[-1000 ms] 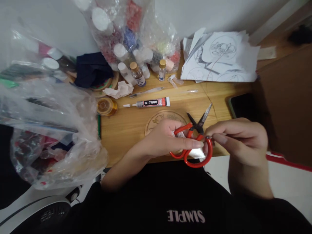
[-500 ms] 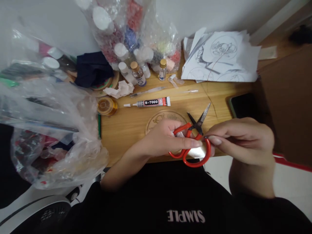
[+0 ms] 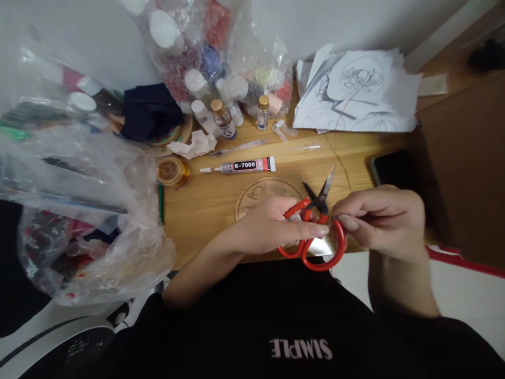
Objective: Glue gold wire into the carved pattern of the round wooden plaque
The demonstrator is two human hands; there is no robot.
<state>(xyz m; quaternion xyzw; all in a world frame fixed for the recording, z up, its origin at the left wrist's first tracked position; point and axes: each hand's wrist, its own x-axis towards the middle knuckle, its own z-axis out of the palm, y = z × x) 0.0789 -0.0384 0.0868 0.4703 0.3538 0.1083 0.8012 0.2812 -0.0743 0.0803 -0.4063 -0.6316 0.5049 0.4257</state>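
Observation:
My left hand is closed round a pair of red-handled scissors, its thumb lying across the handles. The blades point away from me and stand partly apart. A bit of crumpled white material shows between the left fingers and the handle. My right hand pinches thumb and forefinger at the outer red handle loop, close to a small dark spot; whether a tiny thing is between the fingertips I cannot make out. Under the left hand lies a round wooden disc with line drawings, partly covered.
Beyond the hands lie a B-7000 glue tube, a pen and small bottles. Yellow thread spool and plastic bags are at left. Drawn papers, a phone and a cardboard box are at right.
My right hand has shifted left, closer to the scissors. The scissors have turned slightly and their blades stand a little closer together. The left hand has barely moved.

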